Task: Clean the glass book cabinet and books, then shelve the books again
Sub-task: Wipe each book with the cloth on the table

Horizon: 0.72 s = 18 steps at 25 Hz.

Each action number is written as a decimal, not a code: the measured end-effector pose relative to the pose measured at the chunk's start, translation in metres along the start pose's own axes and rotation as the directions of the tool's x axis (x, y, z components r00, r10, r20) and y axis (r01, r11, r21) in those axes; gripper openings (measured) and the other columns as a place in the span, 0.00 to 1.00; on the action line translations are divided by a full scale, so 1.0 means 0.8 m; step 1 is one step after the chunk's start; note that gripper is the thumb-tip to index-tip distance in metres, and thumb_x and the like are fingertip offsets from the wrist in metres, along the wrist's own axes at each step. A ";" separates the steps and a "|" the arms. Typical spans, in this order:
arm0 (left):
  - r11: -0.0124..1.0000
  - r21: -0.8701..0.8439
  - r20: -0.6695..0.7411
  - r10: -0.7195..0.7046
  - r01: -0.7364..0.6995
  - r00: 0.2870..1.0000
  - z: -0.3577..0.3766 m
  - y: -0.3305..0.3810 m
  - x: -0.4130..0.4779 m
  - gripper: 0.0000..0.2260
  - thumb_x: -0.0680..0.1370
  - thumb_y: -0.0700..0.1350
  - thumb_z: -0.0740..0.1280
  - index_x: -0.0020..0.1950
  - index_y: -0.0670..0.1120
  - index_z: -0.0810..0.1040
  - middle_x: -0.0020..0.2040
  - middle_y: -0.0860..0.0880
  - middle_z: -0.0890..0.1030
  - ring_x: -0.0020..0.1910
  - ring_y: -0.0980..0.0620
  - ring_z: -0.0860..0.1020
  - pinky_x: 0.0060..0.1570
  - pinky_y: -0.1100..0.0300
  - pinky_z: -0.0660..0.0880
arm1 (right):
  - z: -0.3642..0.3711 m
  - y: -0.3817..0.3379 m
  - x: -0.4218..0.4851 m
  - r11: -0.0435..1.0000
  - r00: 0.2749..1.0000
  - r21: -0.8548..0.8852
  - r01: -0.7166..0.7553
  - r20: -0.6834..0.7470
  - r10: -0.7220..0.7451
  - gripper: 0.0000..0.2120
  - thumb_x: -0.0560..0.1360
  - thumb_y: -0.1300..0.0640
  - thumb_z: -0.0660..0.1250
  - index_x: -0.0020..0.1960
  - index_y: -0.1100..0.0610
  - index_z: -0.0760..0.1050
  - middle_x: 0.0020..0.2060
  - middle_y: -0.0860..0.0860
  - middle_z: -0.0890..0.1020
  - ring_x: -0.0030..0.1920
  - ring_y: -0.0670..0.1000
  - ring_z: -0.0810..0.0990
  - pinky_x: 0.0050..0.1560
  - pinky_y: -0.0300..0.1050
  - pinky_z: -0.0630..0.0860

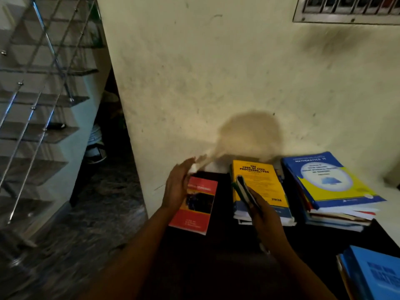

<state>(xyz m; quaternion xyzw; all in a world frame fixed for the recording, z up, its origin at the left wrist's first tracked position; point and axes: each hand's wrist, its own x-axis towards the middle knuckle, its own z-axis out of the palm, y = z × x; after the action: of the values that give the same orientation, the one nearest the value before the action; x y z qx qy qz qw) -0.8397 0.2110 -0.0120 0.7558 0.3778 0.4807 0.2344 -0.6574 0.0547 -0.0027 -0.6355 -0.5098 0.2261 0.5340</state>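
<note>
Closest to the lens, shows two bare forearms reaching forward over a dark table (227, 245), with a blue book (372, 276) at the lower right corner, cover lettering too blurred to read. Shows the right hand (264, 215) gripping a dark-green book (242, 189), fingers curled round it, tilted on edge above a yellow book (259, 182). Reads on that yellow cover "THE CODE OF CIVIL PROCEDURE, 1908" and "2024"; tops a short stack. Shows the left hand (176, 187) edge-on, fingers fairly straight and close together, over the left edge of a red book (195, 204) lying flat on the table, title blurred. Shows a pale streak (204, 161) at those fingertips; cannot tell whether held. Further right, shows a taller stack (337, 219) topped by a blue-and-yellow book (331, 182) reading "MATHEMATICS II". Behind the books, shows a stained cream wall (216, 72) with a round shadow (251, 131). To the left, shows a staircase (32, 131) with a metal railing (49, 44), a shoe (95, 148) beneath. At the top right, shows a barred window (346, 9).
</note>
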 end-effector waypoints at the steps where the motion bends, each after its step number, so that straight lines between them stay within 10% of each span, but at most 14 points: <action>1: 1.000 0.016 0.124 0.019 -0.021 0.992 0.014 -0.019 -0.008 0.11 0.81 0.47 0.59 0.62 0.52 0.75 0.64 0.49 0.76 0.64 0.50 0.72 0.68 0.67 0.60 | 0.000 0.004 0.008 1.000 1.000 0.003 0.011 -0.011 -0.011 0.20 0.78 0.70 0.57 0.63 0.50 0.67 0.57 0.43 0.75 0.56 0.36 0.75 0.47 0.18 0.64; 4: 0.989 0.145 0.442 -0.061 -0.004 0.895 0.031 -0.061 -0.056 0.21 0.78 0.60 0.55 0.65 0.50 0.73 0.70 0.44 0.69 0.73 0.48 0.61 0.74 0.47 0.54 | 0.002 0.022 0.021 0.997 0.999 -0.067 0.038 -0.004 -0.039 0.21 0.78 0.70 0.58 0.64 0.51 0.68 0.62 0.47 0.73 0.62 0.42 0.72 0.53 0.19 0.62; 6: 0.949 0.283 0.527 -0.031 -0.141 0.849 0.037 -0.085 -0.083 0.19 0.79 0.51 0.58 0.68 0.47 0.72 0.71 0.45 0.66 0.72 0.47 0.56 0.74 0.47 0.48 | 0.004 0.031 0.030 0.990 0.998 -0.121 0.067 0.026 -0.064 0.21 0.77 0.71 0.58 0.65 0.52 0.68 0.60 0.45 0.73 0.60 0.40 0.72 0.54 0.19 0.62; 9: 0.806 0.481 0.626 -0.039 -0.346 0.779 0.051 -0.105 -0.091 0.16 0.74 0.48 0.66 0.61 0.52 0.78 0.63 0.49 0.77 0.66 0.47 0.72 0.66 0.42 0.66 | 0.008 0.044 0.041 0.991 0.999 -0.132 0.000 0.054 0.007 0.19 0.78 0.69 0.57 0.67 0.58 0.68 0.59 0.47 0.74 0.56 0.39 0.74 0.52 0.20 0.64; 11: 0.788 0.544 0.673 -0.203 -0.290 0.711 0.052 -0.112 -0.087 0.21 0.77 0.44 0.65 0.70 0.55 0.69 0.72 0.50 0.67 0.74 0.45 0.61 0.70 0.36 0.54 | 0.004 0.048 0.044 0.991 0.998 -0.129 -0.037 0.044 0.043 0.19 0.79 0.66 0.57 0.68 0.57 0.67 0.60 0.49 0.75 0.57 0.43 0.74 0.53 0.25 0.66; 13: 0.823 0.552 0.657 -0.332 -0.132 0.677 0.056 -0.097 -0.081 0.23 0.79 0.44 0.61 0.74 0.54 0.62 0.76 0.50 0.60 0.75 0.46 0.55 0.72 0.40 0.48 | -0.006 0.046 0.045 0.994 0.994 -0.036 -0.107 0.019 0.108 0.18 0.79 0.65 0.57 0.68 0.55 0.68 0.57 0.47 0.75 0.57 0.47 0.74 0.49 0.28 0.71; 15: 0.894 0.361 0.494 -0.423 0.263 0.760 0.077 -0.056 -0.061 0.19 0.81 0.46 0.59 0.72 0.49 0.66 0.71 0.46 0.68 0.67 0.46 0.68 0.65 0.49 0.65 | -0.022 0.043 0.038 0.950 0.963 0.178 -0.258 -0.030 0.267 0.15 0.80 0.61 0.57 0.65 0.53 0.69 0.51 0.47 0.77 0.49 0.49 0.77 0.40 0.34 0.75; 18: 0.742 -0.112 0.394 -0.578 0.661 0.715 0.130 0.009 -0.014 0.16 0.80 0.53 0.61 0.64 0.46 0.72 0.62 0.47 0.75 0.55 0.52 0.73 0.49 0.63 0.70 | -0.053 0.052 0.023 0.551 0.818 0.687 -0.473 0.110 0.565 0.21 0.71 0.49 0.68 0.62 0.55 0.73 0.46 0.56 0.82 0.41 0.54 0.81 0.36 0.45 0.78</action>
<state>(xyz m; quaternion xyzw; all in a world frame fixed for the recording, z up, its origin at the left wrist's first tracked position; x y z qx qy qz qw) -0.7457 0.1985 -0.0573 0.6185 0.5029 0.2808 0.5346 -0.5985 0.0557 -0.0223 -0.5253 -0.1435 0.5058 0.6691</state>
